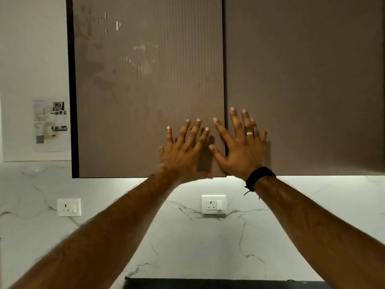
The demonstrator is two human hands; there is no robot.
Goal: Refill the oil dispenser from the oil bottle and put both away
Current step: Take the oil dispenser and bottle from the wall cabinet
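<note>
Left hand (183, 152) at frame centre: fingers spread apart, palm against brown ribbed glass cabinet door (145, 86), holding nothing. Right hand (239, 147) just beside it: fingers splayed, silver ring, black wristband, laid across seam onto plain brown matte cabinet door (306, 80). Below: white grey-veined marble backsplash (187, 243), two white wall sockets (214, 204). Printed paper sheet (51, 125) middle left. Oil dispenser, oil bottle: not visible.

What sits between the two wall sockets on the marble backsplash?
In the head view, only the left forearm crosses in front of that stretch between the left socket and the right socket. The backsplash itself looks bare there.
</note>
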